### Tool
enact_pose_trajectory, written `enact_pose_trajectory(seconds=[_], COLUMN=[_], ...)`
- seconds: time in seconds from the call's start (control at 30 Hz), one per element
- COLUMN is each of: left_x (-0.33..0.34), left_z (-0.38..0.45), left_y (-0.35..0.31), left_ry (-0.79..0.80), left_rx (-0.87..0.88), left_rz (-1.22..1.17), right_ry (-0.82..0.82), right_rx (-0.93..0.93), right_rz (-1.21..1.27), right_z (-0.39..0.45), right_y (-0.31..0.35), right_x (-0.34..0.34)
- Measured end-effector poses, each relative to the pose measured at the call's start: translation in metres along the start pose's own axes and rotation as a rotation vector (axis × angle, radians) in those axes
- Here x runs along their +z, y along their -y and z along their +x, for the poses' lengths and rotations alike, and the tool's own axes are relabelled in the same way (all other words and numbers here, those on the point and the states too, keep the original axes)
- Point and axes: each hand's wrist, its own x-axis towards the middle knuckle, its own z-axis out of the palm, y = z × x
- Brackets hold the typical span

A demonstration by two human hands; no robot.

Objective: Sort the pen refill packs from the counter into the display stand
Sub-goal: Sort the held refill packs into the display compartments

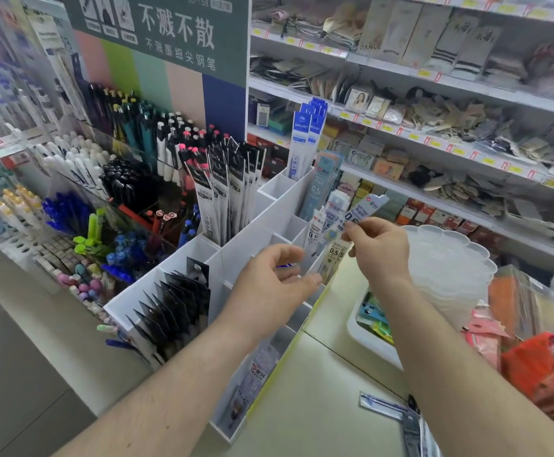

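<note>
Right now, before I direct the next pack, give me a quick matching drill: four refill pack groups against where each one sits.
Things:
1. blue refill packs
2. black refill packs
3. pale 0.5 refill pack
4. clear pack

Places:
A. lying flat on the counter
B. pinched in the right hand
C. upright in a far compartment of the display stand
D. fanned in a near-left compartment

Pairs: 1-C, 2-D, 3-B, 4-A

Refill pack (363, 209) in right hand (379, 249)
</note>
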Motion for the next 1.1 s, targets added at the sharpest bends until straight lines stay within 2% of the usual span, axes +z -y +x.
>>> enact_pose_trajectory(seconds=[0.2, 0.4, 0.6, 0.87, 1.1], left_x=[-0.002, -0.005, -0.006, 0.002, 0.03], left_z=[-0.001, -0.004, -0.007, -0.013, -0.035], left_y=[0.001, 0.0, 0.001, 0.005, 0.031], left_ry=[0.038, 0.021, 0.014, 0.064, 0.177], left_rx=[-0.002, 0.004, -0.015, 0.021, 0.077], left_rz=[0.027, 0.035, 0.041, 0.039, 0.247], right_ry=[-0.046, 0.12, 0.182, 0.174, 0.174], right_rx=[-0.088, -0.059, 0.013, 0.084, 0.141], right_rz=[-0.196, -0.516, -0.616, -0.557, -0.327], right_z=[0.024, 0.031, 0.037, 0.025, -0.04], right_y=[-0.014, -0.027, -0.03, -0.022, -0.033], right_x=[0.024, 0.044, 0.055, 0.035, -0.009])
